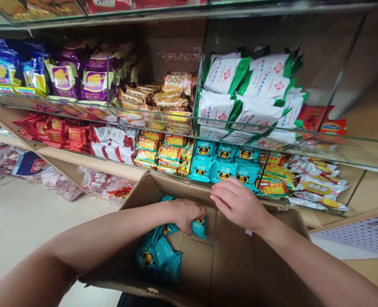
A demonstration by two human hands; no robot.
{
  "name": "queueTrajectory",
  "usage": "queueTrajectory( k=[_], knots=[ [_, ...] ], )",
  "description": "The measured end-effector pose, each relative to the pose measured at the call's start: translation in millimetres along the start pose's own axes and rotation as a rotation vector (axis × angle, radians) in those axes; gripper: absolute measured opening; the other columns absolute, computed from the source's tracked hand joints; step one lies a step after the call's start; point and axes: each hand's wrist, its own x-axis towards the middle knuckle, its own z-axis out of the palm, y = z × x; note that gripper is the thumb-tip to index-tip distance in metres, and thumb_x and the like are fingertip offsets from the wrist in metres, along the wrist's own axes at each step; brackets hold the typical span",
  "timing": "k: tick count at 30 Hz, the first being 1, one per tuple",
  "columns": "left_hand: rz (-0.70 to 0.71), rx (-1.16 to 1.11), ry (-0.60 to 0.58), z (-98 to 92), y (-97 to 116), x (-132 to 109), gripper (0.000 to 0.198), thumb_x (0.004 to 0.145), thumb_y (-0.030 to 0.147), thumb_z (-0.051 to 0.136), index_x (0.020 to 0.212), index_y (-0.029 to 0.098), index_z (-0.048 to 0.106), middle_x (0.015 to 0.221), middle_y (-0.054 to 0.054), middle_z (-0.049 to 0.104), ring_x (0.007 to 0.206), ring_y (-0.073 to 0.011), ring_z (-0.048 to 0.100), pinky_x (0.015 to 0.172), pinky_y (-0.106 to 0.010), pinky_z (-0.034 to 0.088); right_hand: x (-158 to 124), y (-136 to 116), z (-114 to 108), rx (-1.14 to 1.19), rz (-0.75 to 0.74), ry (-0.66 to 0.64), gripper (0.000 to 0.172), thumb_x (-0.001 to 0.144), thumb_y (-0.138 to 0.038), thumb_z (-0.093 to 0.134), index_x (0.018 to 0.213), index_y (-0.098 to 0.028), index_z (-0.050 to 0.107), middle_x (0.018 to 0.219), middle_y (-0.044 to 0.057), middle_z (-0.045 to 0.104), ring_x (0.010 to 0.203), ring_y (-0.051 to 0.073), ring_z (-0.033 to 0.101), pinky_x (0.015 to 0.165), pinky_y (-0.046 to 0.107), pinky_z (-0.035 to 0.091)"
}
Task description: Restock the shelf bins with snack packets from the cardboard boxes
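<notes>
A large cardboard box (236, 264) stands open below me, with several teal snack packets (158, 258) lying in its left part. My left hand (187, 215) reaches into the box, its fingers closed on a teal packet (199, 228) that hangs below them. Over the box's far edge is my right hand (236, 204), fingers curled together; whether anything is inside them is hidden. Just beyond that hand, matching teal packets (225, 168) sit in rows in a compartment of the lower shelf.
Yellow packets (170, 153) and silvery packets (318, 183) flank the teal rows. White-and-green bags (246, 94) fill the shelf above, behind a glass front edge (163, 119). Bagged goods (57, 181) lie low at left. A perforated white panel (362, 234) stands at right.
</notes>
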Motion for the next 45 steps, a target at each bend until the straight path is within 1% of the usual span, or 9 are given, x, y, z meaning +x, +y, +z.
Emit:
queueTrajectory(
  k=[5, 9, 13, 18, 24, 28, 35, 40, 45],
  knots=[
    [0.077, -0.442, 0.496, -42.8, 26, -26, 0.049, 0.058, 0.032, 0.068, 0.098, 0.018, 0.043, 0.086, 0.001, 0.052, 0.072, -0.0124, 0.05, 0.061, -0.023, 0.042, 3, -1, -11, 0.319, 0.433, -0.015, 0.026, 0.082, -0.037, 0.047, 0.099, -0.018, 0.054, 0.079, 0.004, 0.06, 0.064, 0.012, 0.054, 0.055, 0.024, 0.044],
    [0.035, -0.529, 0.698, -41.5, 28, -27, 0.047, 0.06, 0.025, 0.067, 0.099, 0.018, 0.041, 0.089, 0.0, 0.051, 0.077, -0.0137, 0.051, 0.066, -0.026, 0.044, 2, 1, -9, 0.508, 0.591, -0.101, 0.033, 0.075, -0.044, 0.055, 0.098, -0.02, 0.056, 0.055, -0.004, 0.05, 0.045, 0.008, 0.044, 0.04, 0.021, 0.033],
    [0.111, -0.748, 0.889, -36.2, 24, -20, 0.069, 0.063, 0.025, 0.069, 0.12, 0.023, 0.03, 0.122, -0.01, 0.038, 0.105, -0.0208, 0.045, 0.081, -0.032, 0.043, 2, 6, -4, 0.687, 0.737, 0.075, 0.034, 0.068, -0.045, 0.062, 0.09, -0.019, 0.053, 0.062, -0.002, 0.058, 0.052, 0.011, 0.052, 0.044, 0.022, 0.039],
    [0.129, -1.217, 0.768, -37.1, 15, -16, 0.072, 0.069, 0.024, 0.065, 0.125, 0.021, 0.02, 0.087, -0.003, 0.054, 0.074, -0.0124, 0.056, 0.069, -0.029, 0.045, 4, 10, -6, 0.747, 0.775, 0.224, 0.028, 0.065, -0.042, 0.065, 0.076, -0.02, 0.051, 0.078, 0.003, 0.063, 0.067, 0.014, 0.059, 0.058, 0.027, 0.047],
    [0.16, -1.327, 0.875, -36.7, 11, -16, 0.061, 0.069, 0.022, 0.066, 0.118, 0.021, 0.029, 0.08, 0.001, 0.055, 0.069, -0.0084, 0.055, 0.065, -0.023, 0.043, 4, 6, -8, 0.734, 0.691, 0.049, 0.024, 0.067, -0.034, 0.064, 0.08, -0.019, 0.05, 0.077, 0.001, 0.059, 0.064, 0.011, 0.056, 0.059, 0.027, 0.047],
    [0.178, -1.31, 0.757, -38.4, 15, -18, 0.072, 0.065, 0.018, 0.069, 0.121, 0.024, 0.025, 0.092, -0.002, 0.052, 0.079, -0.0111, 0.055, 0.069, -0.026, 0.044, 3, 3, -7, 0.88, 0.686, 0.026, 0.055, 0.073, -0.031, 0.058, 0.12, -0.025, 0.03, 0.079, -0.001, 0.055, 0.066, 0.012, 0.056, 0.053, 0.024, 0.047],
    [0.113, -1.011, 0.634, -33.3, 19, -22, 0.07, 0.071, 0.016, 0.061, 0.127, 0.025, 0.021, 0.073, 0.004, 0.049, 0.062, -0.007, 0.049, 0.052, -0.019, 0.037, -1, 10, -9, 0.618, 0.664, -0.012, 0.027, 0.072, -0.036, 0.059, 0.095, -0.022, 0.053, 0.09, 0.003, 0.06, 0.083, 0.017, 0.058, 0.069, 0.029, 0.048],
    [0.133, -0.997, 0.848, -35.5, 10, -21, 0.062, 0.076, 0.018, 0.054, 0.128, 0.022, 0.021, 0.092, -0.004, 0.056, 0.071, -0.0093, 0.054, 0.062, -0.023, 0.044, 2, 16, -16, 0.785, 0.783, 0.085, 0.035, 0.07, -0.038, 0.06, 0.099, -0.02, 0.05, 0.087, 0.003, 0.061, 0.064, 0.013, 0.058, 0.051, 0.026, 0.048],
    [-0.014, -0.609, 1.081, -43.2, -15, -23, 0.028, 0.078, 0.018, 0.049, 0.105, 0.017, 0.051, 0.097, -0.008, 0.057, 0.084, -0.014, 0.056, 0.074, -0.03, 0.047, 8, 28, -17, 0.848, 0.95, 0.368, 0.034, 0.062, -0.041, 0.067, 0.081, -0.019, 0.049, 0.075, -0.002, 0.059, 0.056, 0.01, 0.055, 0.048, 0.025, 0.049]
  ],
)
